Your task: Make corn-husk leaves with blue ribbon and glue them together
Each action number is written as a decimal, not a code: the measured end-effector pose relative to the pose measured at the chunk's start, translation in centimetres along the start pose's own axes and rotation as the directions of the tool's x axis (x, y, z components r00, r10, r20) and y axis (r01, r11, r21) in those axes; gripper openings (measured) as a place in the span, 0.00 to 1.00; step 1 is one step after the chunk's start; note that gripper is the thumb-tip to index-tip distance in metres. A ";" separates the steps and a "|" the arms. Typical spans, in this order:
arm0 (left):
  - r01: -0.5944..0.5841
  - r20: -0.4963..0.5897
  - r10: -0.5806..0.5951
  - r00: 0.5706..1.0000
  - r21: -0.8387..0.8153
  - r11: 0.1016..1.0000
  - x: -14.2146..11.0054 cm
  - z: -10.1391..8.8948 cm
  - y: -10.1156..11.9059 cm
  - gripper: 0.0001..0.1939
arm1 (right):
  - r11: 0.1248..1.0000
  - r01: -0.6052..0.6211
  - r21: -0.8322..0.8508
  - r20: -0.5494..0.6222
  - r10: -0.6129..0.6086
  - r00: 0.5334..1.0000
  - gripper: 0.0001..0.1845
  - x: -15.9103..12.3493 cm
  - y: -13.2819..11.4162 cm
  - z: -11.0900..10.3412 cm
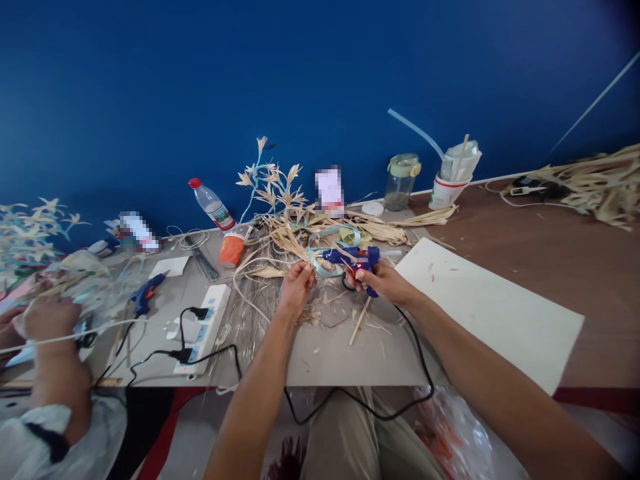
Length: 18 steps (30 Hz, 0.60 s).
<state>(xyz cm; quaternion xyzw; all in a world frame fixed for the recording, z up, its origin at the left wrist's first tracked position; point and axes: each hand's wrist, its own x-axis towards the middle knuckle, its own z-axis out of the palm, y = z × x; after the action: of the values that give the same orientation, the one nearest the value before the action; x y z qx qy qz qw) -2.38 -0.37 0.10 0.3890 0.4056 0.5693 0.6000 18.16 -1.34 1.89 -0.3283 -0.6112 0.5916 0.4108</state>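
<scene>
Blue plastic marks the glue gun (pixel 353 257) in the head view: I have it in my right hand (pixel 383 281), fingers wrapped around the grip, nozzle pointing at my left hand (pixel 296 285). My left fingertips are pinched together on a small pale piece (pixel 311 262), too small for me to identify, right by the nozzle over the table (pixel 345 363). I read the step in hand as applying hot glue; the next move, I judge, calls for a steady pinch and a light squeeze, skin clear of the tip. Just behind lie dry, papery husk-like strips (pixel 387 231), fibrous and curled, with a light-blue ribbon (pixel 357 235) looped among them. Star-shaped, straw-coloured flowers (pixel 267 193) stand on thin blue stems (pixel 255 177). Smooth and flat, a cream sheet (pixel 480 293) lies to the right.
</scene>
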 end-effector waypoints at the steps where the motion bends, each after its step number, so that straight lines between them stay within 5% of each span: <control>1: 0.001 0.001 -0.001 1.000 0.000 1.000 0.0 0.0 0.0 0.16 | 1.000 -0.004 -0.003 0.004 0.004 1.000 0.18 0.0 0.0 0.0; 18: -0.032 -0.069 0.034 0.997 0.024 0.999 0.4 -0.4 -0.3 0.11 | 0.999 -0.031 -0.013 0.002 0.031 1.000 0.20 -0.1 -0.1 0.0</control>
<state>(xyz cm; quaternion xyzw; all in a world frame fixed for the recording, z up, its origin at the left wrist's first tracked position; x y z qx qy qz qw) -2.60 0.04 -0.31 0.3825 0.4261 0.5876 0.5717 18.20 -1.45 1.96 -0.3396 -0.6106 0.5941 0.3987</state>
